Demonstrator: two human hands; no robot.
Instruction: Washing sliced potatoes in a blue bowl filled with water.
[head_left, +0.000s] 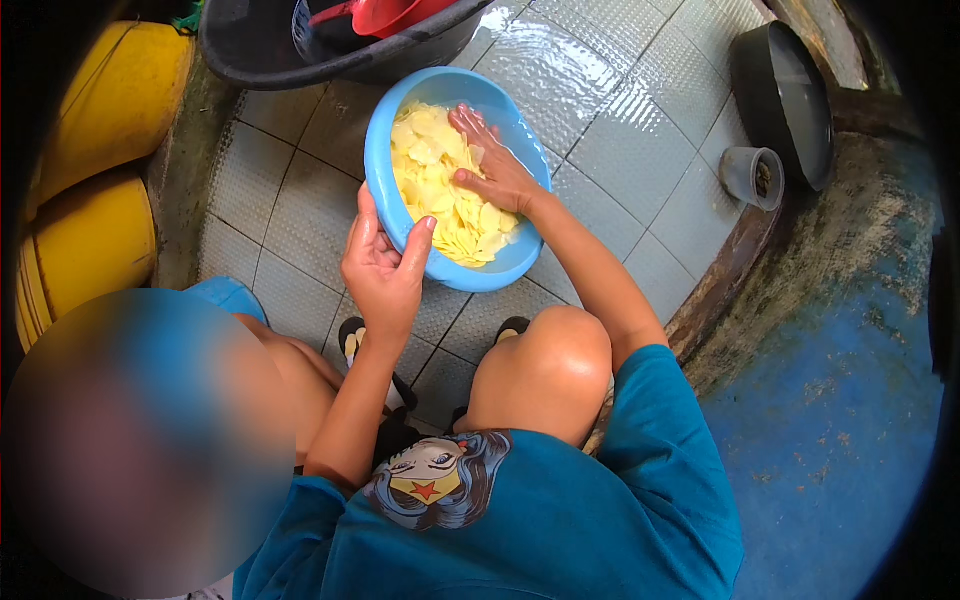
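Observation:
A light blue plastic basin (380, 161) is held tilted above the tiled floor in front of my knees. Thin pale-yellow slices (442, 184), perhaps potato, lie in it with some water. My left hand (386, 259) grips the near left rim, its thumb over the edge and its fingers outside. Inside the basin, my right hand (491, 161) rests with spread fingers against the right side of the slices; its palm faces them and it looks wet. Whether it holds any slice cannot be told.
A large black tub (337, 71) with a red plastic dipper (382, 15) stands beyond the basin. Yellow containers (112, 97) line the left. A black round pan (780, 105) and a clear plastic cup (752, 178) sit by the right wall. Another person (300, 367) is close at left.

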